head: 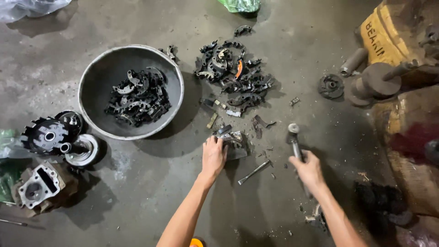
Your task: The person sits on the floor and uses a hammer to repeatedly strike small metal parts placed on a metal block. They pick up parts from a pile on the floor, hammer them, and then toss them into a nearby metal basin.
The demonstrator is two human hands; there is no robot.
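Observation:
My left hand (213, 155) presses down on a curved metal shoe part (233, 138) lying on a small flat block on the concrete floor. My right hand (310, 170) grips the handle of a hammer (294, 137), whose steel head is raised just right of that part. A thin metal chisel (254, 172) lies on the floor between my two hands. Beyond my hands sits a loose pile of dark curved shoe parts (233, 73), one with an orange piece.
A round metal bowl (93, 80) holding several black shoe parts stands at the left. Engine parts, a clutch basket (48, 135) and a cylinder block (39, 185), lie far left. A yellow machine with a grey shaft (377, 82) fills the right side. Plastic bags lie along the top edge.

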